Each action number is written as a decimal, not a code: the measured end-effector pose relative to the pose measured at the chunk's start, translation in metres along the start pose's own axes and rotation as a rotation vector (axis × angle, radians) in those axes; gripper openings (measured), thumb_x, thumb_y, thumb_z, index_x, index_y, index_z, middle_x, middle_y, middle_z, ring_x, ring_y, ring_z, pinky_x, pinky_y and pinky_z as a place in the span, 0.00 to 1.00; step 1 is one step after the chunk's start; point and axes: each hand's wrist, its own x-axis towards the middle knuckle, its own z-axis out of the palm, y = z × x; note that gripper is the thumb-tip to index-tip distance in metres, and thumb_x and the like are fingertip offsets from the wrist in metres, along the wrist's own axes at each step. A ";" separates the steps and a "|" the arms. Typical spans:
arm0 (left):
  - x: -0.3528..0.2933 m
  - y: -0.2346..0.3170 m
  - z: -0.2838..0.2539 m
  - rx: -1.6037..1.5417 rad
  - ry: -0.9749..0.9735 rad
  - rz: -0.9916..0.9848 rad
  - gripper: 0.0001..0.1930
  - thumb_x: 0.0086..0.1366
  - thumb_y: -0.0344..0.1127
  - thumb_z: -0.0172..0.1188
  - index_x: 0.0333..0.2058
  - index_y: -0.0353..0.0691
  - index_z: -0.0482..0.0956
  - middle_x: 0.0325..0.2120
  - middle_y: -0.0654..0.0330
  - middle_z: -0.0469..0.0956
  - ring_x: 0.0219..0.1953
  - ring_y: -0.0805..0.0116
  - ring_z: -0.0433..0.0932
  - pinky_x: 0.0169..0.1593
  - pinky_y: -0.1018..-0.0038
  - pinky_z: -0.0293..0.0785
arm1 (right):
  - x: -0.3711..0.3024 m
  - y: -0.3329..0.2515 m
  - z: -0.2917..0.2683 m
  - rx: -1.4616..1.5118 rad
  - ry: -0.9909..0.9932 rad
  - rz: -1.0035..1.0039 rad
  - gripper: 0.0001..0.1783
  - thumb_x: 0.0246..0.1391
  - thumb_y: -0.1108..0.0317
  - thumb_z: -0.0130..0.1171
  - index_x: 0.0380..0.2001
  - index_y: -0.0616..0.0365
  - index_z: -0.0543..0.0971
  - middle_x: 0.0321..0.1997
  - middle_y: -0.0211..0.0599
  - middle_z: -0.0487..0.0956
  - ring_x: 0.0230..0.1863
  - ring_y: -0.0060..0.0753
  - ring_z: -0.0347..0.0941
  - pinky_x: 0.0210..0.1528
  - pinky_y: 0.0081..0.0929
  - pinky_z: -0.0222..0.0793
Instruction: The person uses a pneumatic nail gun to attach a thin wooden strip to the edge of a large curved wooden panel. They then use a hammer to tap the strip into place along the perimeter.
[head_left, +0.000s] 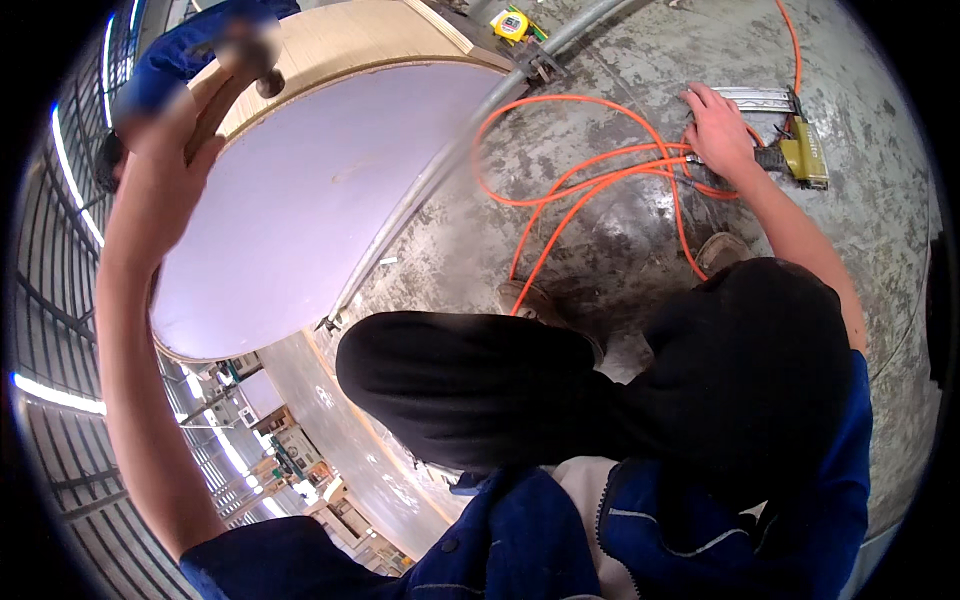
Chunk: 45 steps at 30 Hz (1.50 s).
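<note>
High at the left, my left hand (165,150) is closed around the wooden handle of a hammer (266,80), its metal head held up over the edge of a large rounded panel (330,190). My right hand (722,135) reaches down to the floor, its fingers stretched out over the handle end of a yellow-green nail gun (808,155). The nail gun lies on its side, its silver magazine beside my fingertips. The palm's contact with the handle is hidden. An orange air hose (590,150) loops across the floor beside this hand.
A long metal pipe clamp (420,175) runs along the panel's near side. Beyond its far end, a yellow tape measure (511,25) lies on the concrete floor (640,260). A person in blue clothing (165,70) is behind the panel. Hose loops pass by my shoes (725,252).
</note>
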 end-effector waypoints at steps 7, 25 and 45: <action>0.046 0.020 -0.033 -0.102 0.142 -0.179 0.21 0.76 0.43 0.57 0.64 0.45 0.75 0.23 0.63 0.80 0.16 0.80 0.72 0.18 0.79 0.63 | 0.004 -0.002 0.002 0.035 0.025 -0.014 0.28 0.54 0.71 0.57 0.60 0.54 0.72 0.67 0.40 0.69 0.69 0.45 0.65 0.69 0.43 0.62; 0.081 0.030 -0.012 -0.093 0.017 -0.284 0.20 0.75 0.39 0.58 0.63 0.53 0.77 0.23 0.58 0.82 0.19 0.76 0.76 0.26 0.76 0.75 | -0.002 0.005 0.001 -0.027 0.002 0.047 0.26 0.57 0.69 0.58 0.60 0.55 0.73 0.67 0.38 0.70 0.68 0.41 0.66 0.69 0.41 0.62; 0.132 0.108 0.028 -0.339 -0.072 0.243 0.26 0.67 0.25 0.58 0.64 0.42 0.73 0.56 0.50 0.80 0.55 0.53 0.81 0.58 0.64 0.78 | -0.004 0.013 0.005 -0.008 0.054 -0.002 0.27 0.55 0.70 0.57 0.60 0.55 0.73 0.66 0.40 0.71 0.66 0.44 0.68 0.67 0.42 0.63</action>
